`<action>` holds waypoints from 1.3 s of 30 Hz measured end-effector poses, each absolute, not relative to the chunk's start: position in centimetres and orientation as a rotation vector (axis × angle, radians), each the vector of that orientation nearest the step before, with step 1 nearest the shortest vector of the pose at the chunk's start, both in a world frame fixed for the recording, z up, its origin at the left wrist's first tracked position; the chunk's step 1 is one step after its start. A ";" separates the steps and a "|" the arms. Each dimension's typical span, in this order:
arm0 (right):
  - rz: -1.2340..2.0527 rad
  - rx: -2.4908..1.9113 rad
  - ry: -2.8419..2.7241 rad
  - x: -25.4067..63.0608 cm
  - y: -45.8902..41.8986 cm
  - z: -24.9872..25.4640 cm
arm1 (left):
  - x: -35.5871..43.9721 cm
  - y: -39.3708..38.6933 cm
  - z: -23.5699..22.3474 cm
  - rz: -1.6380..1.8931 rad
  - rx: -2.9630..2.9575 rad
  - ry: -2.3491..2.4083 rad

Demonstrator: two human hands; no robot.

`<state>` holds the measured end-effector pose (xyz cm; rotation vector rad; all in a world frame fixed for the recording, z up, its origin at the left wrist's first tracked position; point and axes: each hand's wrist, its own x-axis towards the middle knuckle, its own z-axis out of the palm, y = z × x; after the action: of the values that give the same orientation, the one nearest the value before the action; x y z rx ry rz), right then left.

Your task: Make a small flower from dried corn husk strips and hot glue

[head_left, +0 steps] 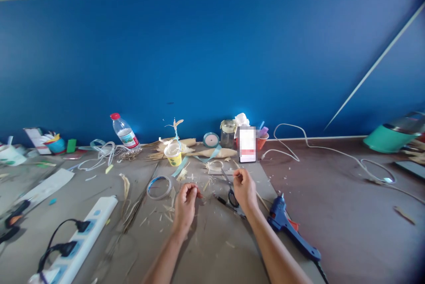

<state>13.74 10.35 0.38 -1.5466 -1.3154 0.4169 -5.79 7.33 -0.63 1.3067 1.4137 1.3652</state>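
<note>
My left hand [185, 204] hovers over the grey mat [212, 248] with its fingers curled in a pinch on something too small to make out. My right hand [244, 188] is closed too, fingertips pinched near a thin pale strip beside the scissors [231, 195]. A roll of clear tape [159, 187] lies just left of my left hand. Straw-coloured scraps [168, 213] are scattered around both hands. A blue glue gun [287, 226] lies to the right of my right forearm.
A white power strip [83, 239] with black plugs sits at the lower left. Along the blue wall stand a water bottle [124, 132], a yellow cup [174, 155], a glass jar [228, 132], a phone [247, 144] and white cables [332, 151]. A teal bowl [388, 138] is far right.
</note>
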 end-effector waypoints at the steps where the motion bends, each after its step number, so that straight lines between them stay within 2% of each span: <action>1: 0.393 -1.555 -1.336 13.7 10.4 0.3 | -5.9 7.5 -0.9 1.366 1.307 1.418; 15: 0.104 -1.922 -1.598 13.8 10.1 0.4 | -5.6 7.4 -0.6 1.273 1.390 1.462; 33: 0.285 -1.556 -2.193 12.2 8.3 1.3 | -6.2 7.4 0.3 1.248 1.533 1.612; 39: 0.311 -1.534 -2.069 12.2 8.6 1.1 | -6.2 7.4 0.5 1.257 1.539 1.641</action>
<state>12.19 8.60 1.08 -1.5340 -2.0687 0.3114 -6.16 7.41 0.45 1.5395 1.6413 1.2567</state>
